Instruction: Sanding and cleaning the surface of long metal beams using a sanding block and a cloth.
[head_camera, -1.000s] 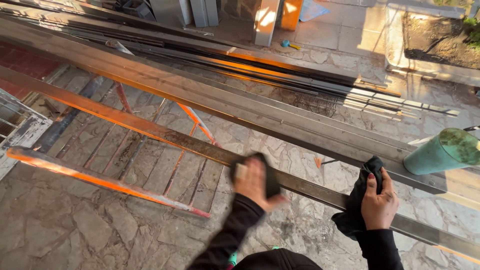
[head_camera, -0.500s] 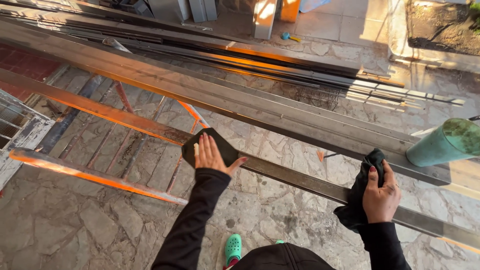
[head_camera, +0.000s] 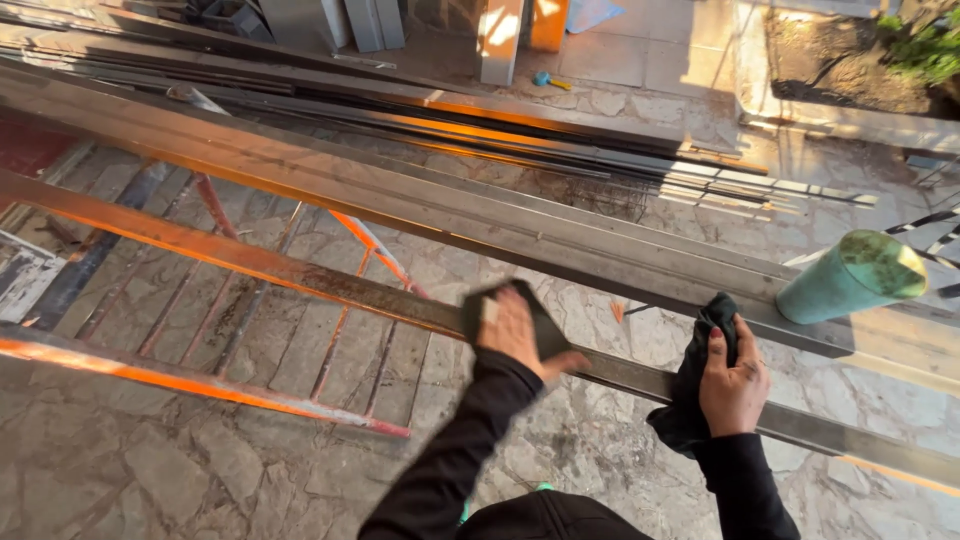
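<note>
Steel bar (head_camera: 300, 280) lies under left hand (head_camera: 515, 330) pressing dark pad (head_camera: 545, 325); right hand (head_camera: 733, 385) clutches black rag (head_camera: 700, 370).

Open stretches of the long steel bar (head_camera: 300, 283) run clear to the left of the hands, with stone floor (head_camera: 130, 470) showing between the bars. A wider beam (head_camera: 400, 195) lies just behind, and a green tube (head_camera: 850, 280) blocks the right.
</note>
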